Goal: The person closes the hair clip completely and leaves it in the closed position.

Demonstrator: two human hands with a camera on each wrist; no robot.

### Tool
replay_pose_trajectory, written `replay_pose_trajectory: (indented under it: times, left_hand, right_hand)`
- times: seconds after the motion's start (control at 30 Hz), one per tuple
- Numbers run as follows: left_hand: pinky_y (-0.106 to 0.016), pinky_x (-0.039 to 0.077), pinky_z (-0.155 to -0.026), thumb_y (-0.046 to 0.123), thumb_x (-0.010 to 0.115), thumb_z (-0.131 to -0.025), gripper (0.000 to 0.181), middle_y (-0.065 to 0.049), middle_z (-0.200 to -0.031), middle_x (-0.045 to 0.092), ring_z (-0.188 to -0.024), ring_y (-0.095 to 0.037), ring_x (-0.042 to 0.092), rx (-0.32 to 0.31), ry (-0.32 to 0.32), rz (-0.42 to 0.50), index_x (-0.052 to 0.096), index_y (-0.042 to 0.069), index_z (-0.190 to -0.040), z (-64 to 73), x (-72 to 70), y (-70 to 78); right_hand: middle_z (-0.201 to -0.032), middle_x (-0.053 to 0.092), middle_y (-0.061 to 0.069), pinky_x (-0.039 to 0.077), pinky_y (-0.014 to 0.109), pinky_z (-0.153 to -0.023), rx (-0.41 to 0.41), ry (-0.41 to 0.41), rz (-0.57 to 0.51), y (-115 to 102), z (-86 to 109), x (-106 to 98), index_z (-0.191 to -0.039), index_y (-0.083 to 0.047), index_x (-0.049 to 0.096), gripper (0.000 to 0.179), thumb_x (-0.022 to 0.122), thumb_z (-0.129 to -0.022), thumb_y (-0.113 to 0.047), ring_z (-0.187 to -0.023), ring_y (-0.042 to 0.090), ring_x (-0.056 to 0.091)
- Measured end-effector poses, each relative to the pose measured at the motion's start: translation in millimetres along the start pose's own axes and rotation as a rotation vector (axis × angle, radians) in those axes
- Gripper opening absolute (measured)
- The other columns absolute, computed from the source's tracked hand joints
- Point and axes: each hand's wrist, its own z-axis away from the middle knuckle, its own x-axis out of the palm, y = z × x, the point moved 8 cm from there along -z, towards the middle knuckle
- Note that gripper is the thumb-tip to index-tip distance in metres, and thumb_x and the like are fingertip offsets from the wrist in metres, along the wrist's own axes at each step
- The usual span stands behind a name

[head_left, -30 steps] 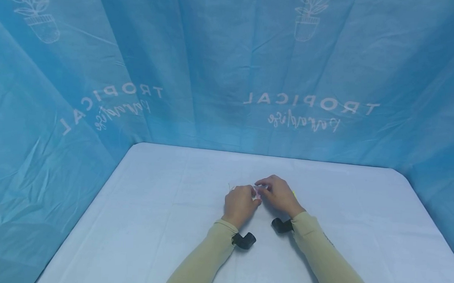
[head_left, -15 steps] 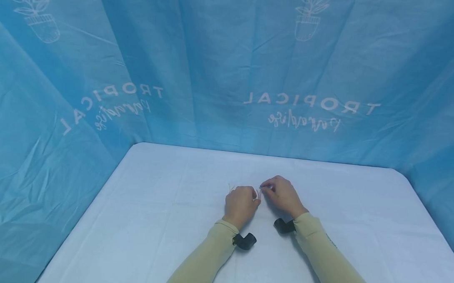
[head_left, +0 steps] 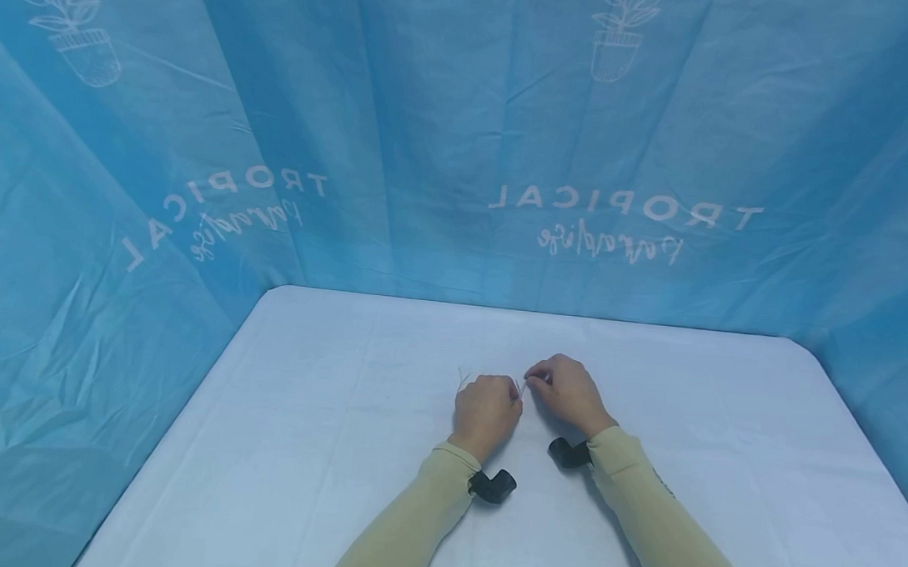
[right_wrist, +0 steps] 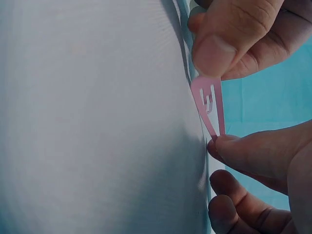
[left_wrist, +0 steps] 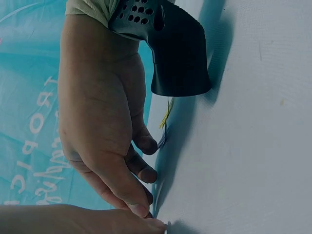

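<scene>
A pink snap hair clip (right_wrist: 220,109), roughly triangular with slots cut in it, spans the gap between my hands in the right wrist view. My left hand (head_left: 487,416) pinches its wide rounded end under the thumb. The narrow tip is between the thumb and forefinger of my right hand (head_left: 566,393), whose other fingers curl below. From the head view the clip shows edge-on as thin, V-like lines. In the left wrist view the right hand's fingertips come close to my left thumb, and the clip is mostly hidden.
Thin pale strands (head_left: 462,377) lie just left of the left hand. Small yellow thin pieces (left_wrist: 165,119) lie on the white-covered table (head_left: 307,412) beyond the right hand. Blue printed curtains (head_left: 444,150) enclose the back and sides. Black camera mounts (head_left: 494,487) jut from both wrists.
My right hand has shifted slightly right and away from the left hand, now at the clip's tip. The clip has turned edge-on in the head view. The left hand has barely moved.
</scene>
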Motion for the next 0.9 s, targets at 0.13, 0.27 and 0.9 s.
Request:
replay_pose_trajectory:
  times: [0.13,0.27,0.9]
  left_hand:
    - [-0.033,0.049,-0.058,0.024,0.077,-0.087,0.008,0.003,-0.077,0.071,-0.068,-0.017,0.067,0.01,-0.007,0.002,0.074,0.018,-0.083,1.1,1.8,1.7]
    - [-0.033,0.049,-0.057,0.024,0.077,-0.087,0.009,0.003,-0.076,0.071,-0.067,-0.018,0.067,0.011,0.006,0.001,0.074,0.017,-0.082,1.7,0.0,2.4]
    - [-0.031,0.05,-0.061,0.023,0.075,-0.09,0.01,0.001,-0.085,0.074,-0.073,-0.015,0.067,-0.016,0.021,0.12,0.077,0.014,-0.094,-2.6,-9.5,-4.5]
  right_hand:
    - [-0.099,0.068,0.011,0.05,0.045,-0.078,0.015,-0.004,-0.001,0,1.7,0,-0.101,-0.006,0.077,0.014,0.067,-0.095,-0.014,-0.086,0.025,0.061]
    - [-0.098,0.069,0.011,0.05,0.046,-0.079,0.005,0.004,-0.014,0,3.4,-2,-0.101,-0.006,0.077,0.014,0.067,-0.095,-0.014,-0.087,0.026,0.061]
    - [-0.101,0.072,0.012,0.048,0.037,-0.069,-0.003,0.102,-0.119,1,11.5,-14,-0.103,-0.006,0.077,0.015,0.067,-0.096,-0.014,-0.081,0.021,0.061]
